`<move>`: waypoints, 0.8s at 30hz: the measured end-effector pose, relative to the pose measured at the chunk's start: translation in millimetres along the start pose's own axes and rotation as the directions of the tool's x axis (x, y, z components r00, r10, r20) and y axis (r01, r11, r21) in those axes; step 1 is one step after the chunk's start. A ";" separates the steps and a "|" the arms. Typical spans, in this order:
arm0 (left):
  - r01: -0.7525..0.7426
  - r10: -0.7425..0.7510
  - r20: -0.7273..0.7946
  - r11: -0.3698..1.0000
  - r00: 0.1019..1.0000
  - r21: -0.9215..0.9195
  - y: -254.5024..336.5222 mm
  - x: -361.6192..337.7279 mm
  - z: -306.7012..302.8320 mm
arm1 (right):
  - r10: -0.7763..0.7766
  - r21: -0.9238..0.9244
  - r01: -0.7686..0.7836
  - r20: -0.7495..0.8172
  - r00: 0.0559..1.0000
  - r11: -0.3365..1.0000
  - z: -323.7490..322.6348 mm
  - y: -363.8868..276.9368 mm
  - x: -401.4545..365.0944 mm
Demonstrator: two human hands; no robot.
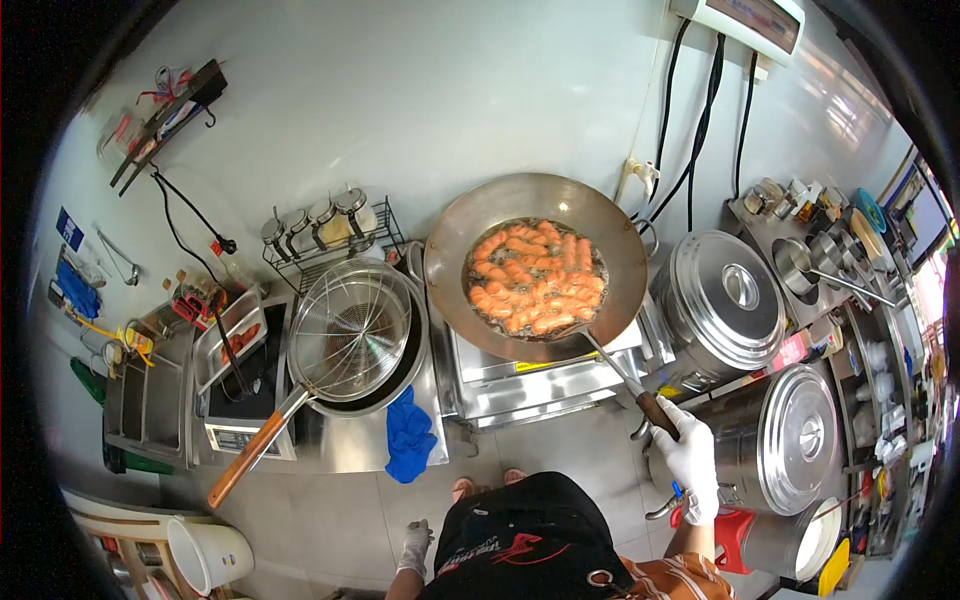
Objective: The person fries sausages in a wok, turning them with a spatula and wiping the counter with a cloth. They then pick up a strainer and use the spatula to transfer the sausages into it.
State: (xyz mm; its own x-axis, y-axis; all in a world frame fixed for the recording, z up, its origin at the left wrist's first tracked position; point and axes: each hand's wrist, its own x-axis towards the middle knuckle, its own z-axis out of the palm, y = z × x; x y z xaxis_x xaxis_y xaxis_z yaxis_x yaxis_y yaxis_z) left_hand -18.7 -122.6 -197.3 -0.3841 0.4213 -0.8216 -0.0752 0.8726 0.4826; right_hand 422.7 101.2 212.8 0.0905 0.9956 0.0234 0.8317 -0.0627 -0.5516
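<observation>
My right hand (688, 462), in a white glove, is closed around the dark wooden grip of a long-handled cooking utensil (617, 368). Its metal shaft crosses the near right rim of a large wok (545, 195); the head is hidden among the food. Many reddish-orange sausages (540, 285) lie in bubbling oil in the wok. My left hand (416, 548), gloved too, hangs low beside the black apron, away from the counter. Its fingers look loosely extended, with nothing visible in them.
Left of the wok, a wire skimmer and strainer (350, 325) rest over a pot, with a blue cloth (408, 436) at the counter edge. Lidded steel pots (725, 300) stand right. A rack of jars (335, 225) is behind; a white bin (210, 555) sits lower left.
</observation>
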 end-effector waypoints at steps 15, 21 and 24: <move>0.018 -0.020 -0.027 0.998 0.999 -0.057 -0.2 -10.4 3.3 | -0.202 -0.050 0.205 0.056 0.978 0.978 96.8 -14.4 69.4; 0.035 -0.038 -0.027 0.995 0.999 -0.094 -9.9 -13.8 -0.7 | -0.270 -0.215 0.254 -0.044 0.962 0.943 141.1 -21.3 129.0; 0.058 -0.063 -0.039 0.992 0.997 -0.111 -17.5 -18.6 -0.8 | -0.341 -0.290 0.305 -0.081 0.937 0.907 149.8 -16.6 154.0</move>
State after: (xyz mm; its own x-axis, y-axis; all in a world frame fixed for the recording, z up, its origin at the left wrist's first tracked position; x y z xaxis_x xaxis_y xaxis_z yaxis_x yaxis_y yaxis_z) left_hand -10.9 -145.9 -190.2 -0.4141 0.3556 -0.8379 -0.1991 0.8629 0.4646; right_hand 340.8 265.9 100.6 -0.1542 0.9484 0.2771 0.9411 0.2264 -0.2512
